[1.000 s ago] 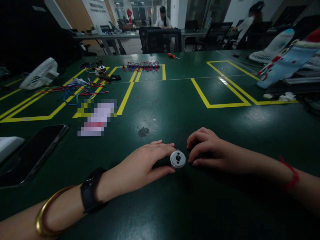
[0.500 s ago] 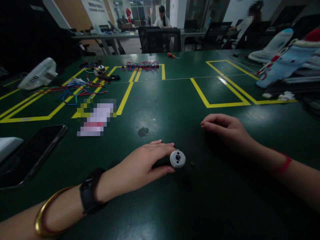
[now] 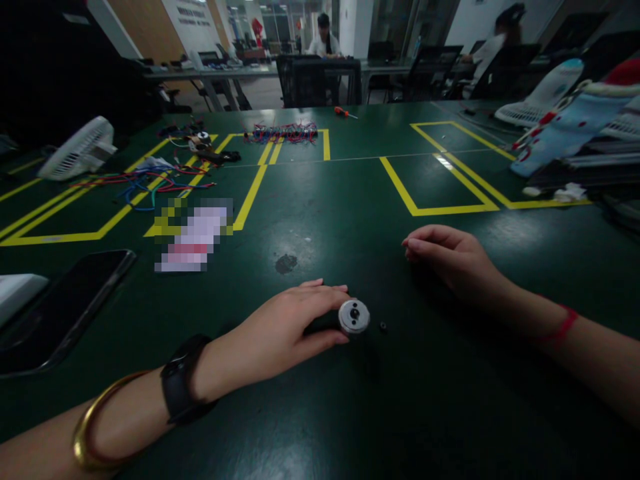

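My left hand [image 3: 286,321] rests on the green table with thumb and index finger around a small round metal part, seemingly a little motor [image 3: 354,317]. Its silvery end faces up, with a dark shaft hole in the middle and two smaller holes beside it. A tiny dark ring-shaped piece [image 3: 383,327], perhaps a nut or gear, lies just right of the motor, apart from it. Farther right, my right hand [image 3: 453,260] sits on the table, thumb and fingers closed together; no object shows at the tips. Its curled inner fingers are partly hidden.
A black phone [image 3: 70,310] lies at left beside a blurred-out paper [image 3: 195,237]. Loose wires [image 3: 155,183], a wire bundle [image 3: 283,133] and an orange screwdriver [image 3: 345,113] lie farther back. Fans [image 3: 80,150] stand on both sides. Yellow tape [image 3: 397,187] marks the tabletop.
My right hand has drawn back to the right, away from the motor, its fingers closing together. The tiny dark piece came into view beside the motor. My left hand has kept its hold.
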Available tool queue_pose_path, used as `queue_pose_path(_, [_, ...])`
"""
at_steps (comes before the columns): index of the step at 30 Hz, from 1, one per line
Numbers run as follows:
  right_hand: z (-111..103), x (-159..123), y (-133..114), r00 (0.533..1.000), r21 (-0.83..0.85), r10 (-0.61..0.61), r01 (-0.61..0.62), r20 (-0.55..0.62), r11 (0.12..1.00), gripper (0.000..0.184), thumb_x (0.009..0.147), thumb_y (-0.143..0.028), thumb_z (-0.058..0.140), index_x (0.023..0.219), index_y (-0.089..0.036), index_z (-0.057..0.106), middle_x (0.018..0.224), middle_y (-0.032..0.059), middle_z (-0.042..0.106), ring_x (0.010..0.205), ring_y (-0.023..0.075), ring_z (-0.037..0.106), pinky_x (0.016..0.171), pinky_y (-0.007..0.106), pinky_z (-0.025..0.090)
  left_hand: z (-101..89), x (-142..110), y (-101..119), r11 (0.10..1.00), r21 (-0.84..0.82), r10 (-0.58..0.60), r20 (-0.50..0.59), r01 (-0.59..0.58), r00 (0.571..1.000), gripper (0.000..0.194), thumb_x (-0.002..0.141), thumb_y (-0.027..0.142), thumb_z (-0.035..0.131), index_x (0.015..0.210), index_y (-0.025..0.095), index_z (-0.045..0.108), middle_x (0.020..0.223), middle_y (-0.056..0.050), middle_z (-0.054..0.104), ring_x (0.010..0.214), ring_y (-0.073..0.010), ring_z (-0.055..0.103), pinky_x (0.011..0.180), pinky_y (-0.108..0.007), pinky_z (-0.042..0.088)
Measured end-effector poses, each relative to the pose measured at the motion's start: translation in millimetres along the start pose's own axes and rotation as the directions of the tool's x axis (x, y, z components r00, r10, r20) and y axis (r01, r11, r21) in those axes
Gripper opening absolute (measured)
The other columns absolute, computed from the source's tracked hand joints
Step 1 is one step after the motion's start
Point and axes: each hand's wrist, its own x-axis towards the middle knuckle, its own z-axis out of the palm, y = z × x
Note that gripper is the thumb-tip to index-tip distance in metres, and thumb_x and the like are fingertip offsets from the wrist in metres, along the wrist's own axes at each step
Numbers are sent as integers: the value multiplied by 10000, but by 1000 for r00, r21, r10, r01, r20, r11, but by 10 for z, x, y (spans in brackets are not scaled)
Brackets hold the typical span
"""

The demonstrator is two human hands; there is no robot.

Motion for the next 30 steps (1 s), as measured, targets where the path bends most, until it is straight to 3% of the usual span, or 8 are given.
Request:
queue_pose_path(3, [5, -38, -113, 965, -263, -41, 111, 258, 958, 121, 822, -319, 662, 861, -205, 664, 835, 19, 631, 762, 164, 588, 673, 303, 457, 1, -3, 4, 1000, -8, 1, -3, -1, 1000, 433, 914, 332, 592, 1325, 270, 472, 1384, -30, 531, 1263, -210, 504, 1154, -445, 283])
queue_pose_path(5, [42, -94, -207, 885, -432, -35, 261, 464, 864, 124, 817, -313, 659, 855, -197, 673, 885, 34, 622, 811, 180, 583, 716, 326, 445, 3, -4, 6, 1000, -9, 5, -10, -5, 1000, 430, 910, 327, 597, 1319, 266, 479, 1380, -38, 536, 1259, -215, 507, 1151, -447, 287])
queue_pose_path(7, [100, -158, -283, 815, -517, -31, 396, 578, 759, 158, 777, -339, 696, 868, -211, 691, 945, 39, 611, 870, 196, 568, 770, 350, 416, 4, -2, 8, 1000, -8, 9, -15, -9, 1000, 421, 909, 320, 599, 1310, 257, 487, 1376, -47, 539, 1256, -219, 509, 1149, -451, 290])
queue_pose_path(9, [160, -207, -320, 776, -550, -32, 475, 630, 687, 213, 731, -375, 737, 889, -236, 705, 988, 37, 598, 912, 209, 552, 811, 370, 381, 4, -1, 11, 1000, -8, 10, -15, -10, 1000, 410, 910, 313, 600, 1301, 251, 495, 1372, -49, 543, 1253, -217, 512, 1150, -450, 288])
queue_pose_path(14, [223, -225, -268, 752, -560, -36, 522, 658, 643, 122, 783, -341, 697, 875, -261, 709, 967, 23, 584, 889, 193, 553, 831, 388, 349, 5, -2, 14, 1000, -7, 11, -19, -11, 1000, 417, 906, 313, 604, 1303, 254, 491, 1367, -43, 549, 1247, -220, 517, 1148, -455, 289])
queue_pose_path(19, [279, -236, -236, 834, -475, -188, 464, 518, 748, 106, 836, -277, 649, 916, -209, 665, 952, 38, 565, 855, 166, 561, 763, 325, 426, 11, -1, 6, 1000, -3, 12, -21, -12, 1000, 404, 905, 310, 606, 1290, 253, 498, 1355, -37, 557, 1243, -210, 521, 1148, -443, 291])
queue_pose_path(22, [380, -284, -324, 848, -389, -324, 490, 419, 780, 94, 852, -253, 635, 928, -200, 648, 928, 37, 556, 829, 152, 563, 719, 289, 458, 16, -3, 1, 1000, -9, 23, -36, -24, 999, 397, 906, 316, 604, 1283, 250, 496, 1348, -43, 561, 1234, -214, 530, 1150, -451, 290])
queue_pose_path(30, [543, -391, -464, 826, -460, -372, 550, 424, 697, 139, 857, -265, 627, 986, -231, 666, 944, 49, 594, 860, 179, 572, 739, 327, 434, 17, -13, 31, 999, -8, 32, -71, -33, 997, 368, 909, 296, 599, 1262, 252, 503, 1315, -48, 582, 1233, -227, 530, 1128, -452, 325])
